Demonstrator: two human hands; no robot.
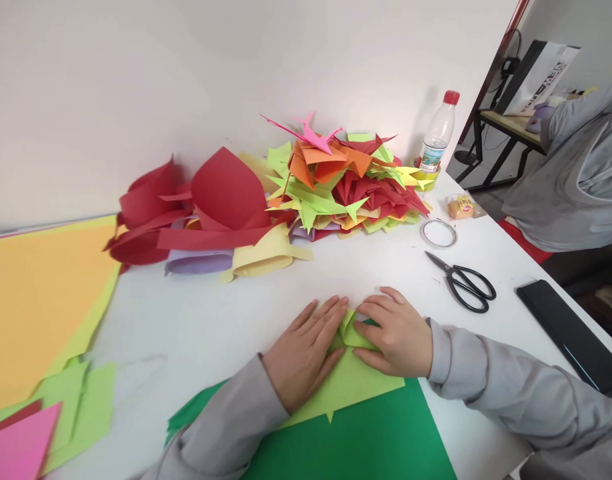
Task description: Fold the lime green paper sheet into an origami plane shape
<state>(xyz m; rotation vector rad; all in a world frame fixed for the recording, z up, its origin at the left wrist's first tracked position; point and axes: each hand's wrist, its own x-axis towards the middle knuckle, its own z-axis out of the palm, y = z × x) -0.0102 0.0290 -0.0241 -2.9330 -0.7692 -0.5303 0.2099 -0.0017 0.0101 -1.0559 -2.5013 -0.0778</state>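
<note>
Light-green paper [369, 383] lies on a dark green sheet [356, 450] toward the near side of the white table [151, 303], whose near edge is out of view. The paper's upper part is covered by both hands, so how its folds run there is hard to make out; one raised flap shows between the fingers. Its left part is hidden under the left hand [309, 353], and the dark sheet is cut off at the bottom of the view.

The left hand lies flat and palm down, fingers straight and pointing toward the far side, pressing on the paper without grasping it. The right hand [399, 333] comes from the table's right edge with bent, spread fingers and its thumb reaching left; its fingers touch the paper by the flap, but whether they pinch it I cannot tell. Both forearms run out of view.

Scissors [451, 268] lie beyond the right hand, toward the right edge, near a black flat object [569, 333] whose end is cut off.
</note>
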